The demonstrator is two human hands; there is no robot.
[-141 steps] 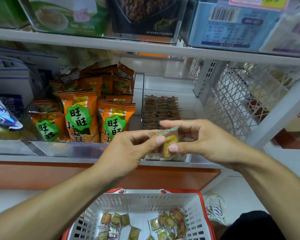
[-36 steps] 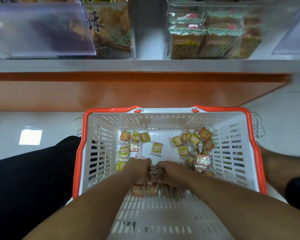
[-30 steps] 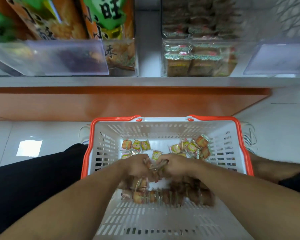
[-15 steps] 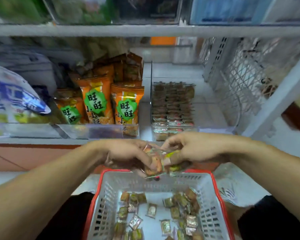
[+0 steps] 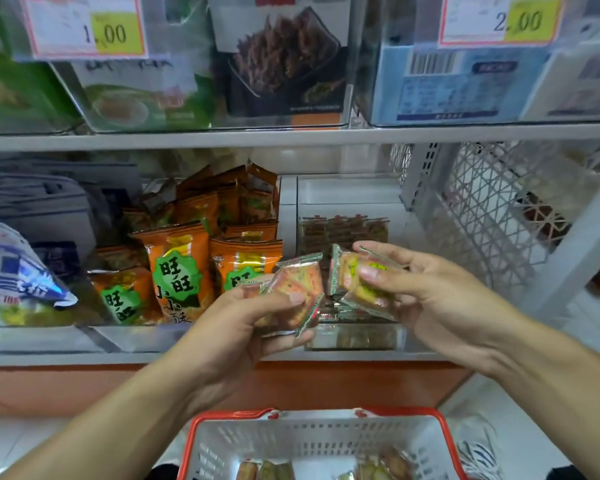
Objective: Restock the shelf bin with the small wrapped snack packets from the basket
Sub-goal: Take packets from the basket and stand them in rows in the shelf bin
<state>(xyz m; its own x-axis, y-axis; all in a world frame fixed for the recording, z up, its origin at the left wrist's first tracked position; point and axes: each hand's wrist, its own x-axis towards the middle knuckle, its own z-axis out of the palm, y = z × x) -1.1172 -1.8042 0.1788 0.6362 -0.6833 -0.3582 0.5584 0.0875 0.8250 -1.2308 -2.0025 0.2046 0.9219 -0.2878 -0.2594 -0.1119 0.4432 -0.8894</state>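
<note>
Head view. Both hands are raised in front of the lower shelf, side by side but apart. The left hand (image 5: 243,327) is clamped on a small bunch of wrapped snack packets (image 5: 297,289), thumb across the front wrapper and fingers curled beneath. The right hand (image 5: 426,299) is clamped on a second bunch of packets (image 5: 355,278), thumb pressed on the front face, fingers behind. The two bunches sit just beside each other without clearly touching; the exact count in either bunch cannot be told.

Directly behind the hands stands the clear shelf bin (image 5: 354,337), its front wall showing below the packets. Rows of the same packets (image 5: 343,228) stand in it farther back. Left of the bin, orange snack bags (image 5: 177,271) with green labels stand in a neighbouring compartment. On the far left lies a blue and white bag (image 5: 14,275).

Near the bottom edge sits the white basket (image 5: 323,441) with a red rim; a few packets lie on its floor (image 5: 267,471). On the upper shelf, price tags read 1.00 (image 5: 84,27) and 2.00 (image 5: 499,19)
</note>
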